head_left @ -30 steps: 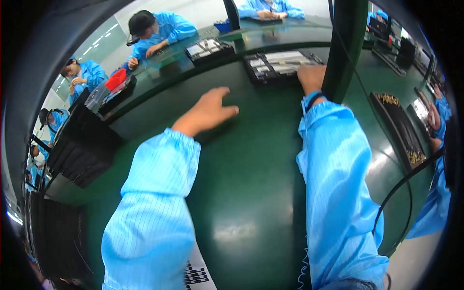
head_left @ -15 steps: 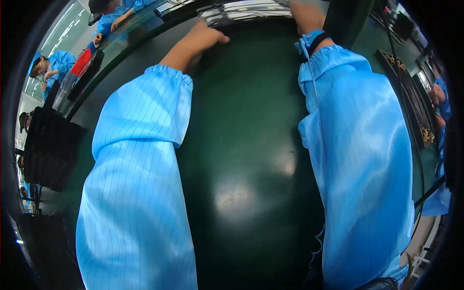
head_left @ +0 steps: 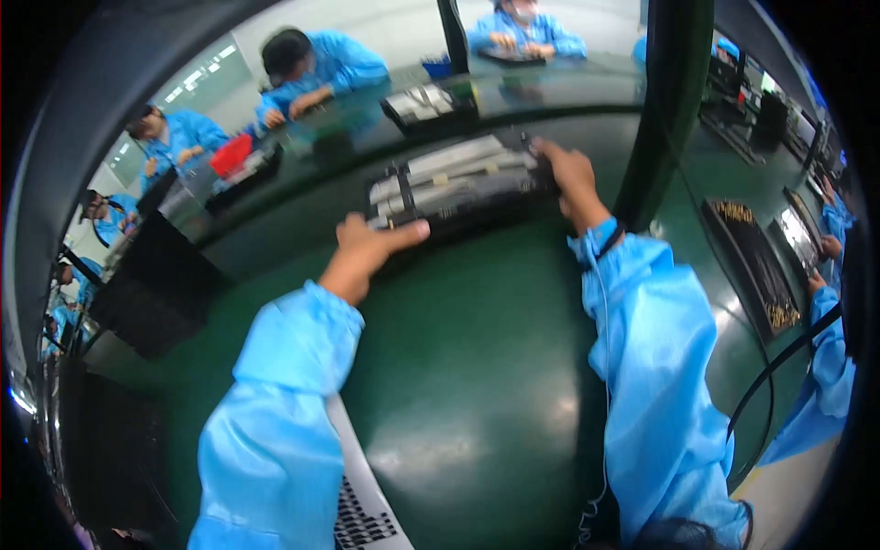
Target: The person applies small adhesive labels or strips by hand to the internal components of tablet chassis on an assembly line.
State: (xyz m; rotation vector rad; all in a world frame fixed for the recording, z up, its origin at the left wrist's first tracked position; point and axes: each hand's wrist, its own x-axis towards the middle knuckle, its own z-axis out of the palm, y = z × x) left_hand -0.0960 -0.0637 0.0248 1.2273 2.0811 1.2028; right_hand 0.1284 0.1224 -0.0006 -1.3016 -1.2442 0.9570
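A black tray (head_left: pixel 463 188) of long grey and white parts lies on the green table (head_left: pixel 477 367) ahead of me. My left hand (head_left: pixel 367 252) grips the tray's near left corner, thumb stretched along its front edge. My right hand (head_left: pixel 568 174) holds the tray's right end, fingers curled over the rim. Both arms are in light blue sleeves.
A dark upright post (head_left: pixel 665 101) stands just right of my right hand. Black trays (head_left: pixel 160 289) sit at the left, another long tray (head_left: pixel 752 261) with small gold parts at the right. Several people in blue work across the table. A white perforated sheet (head_left: pixel 357 513) lies near me.
The view swung down and back up. My hands, earlier flat on the table near the tray, now hold its two ends, and the tray sits closer to me.
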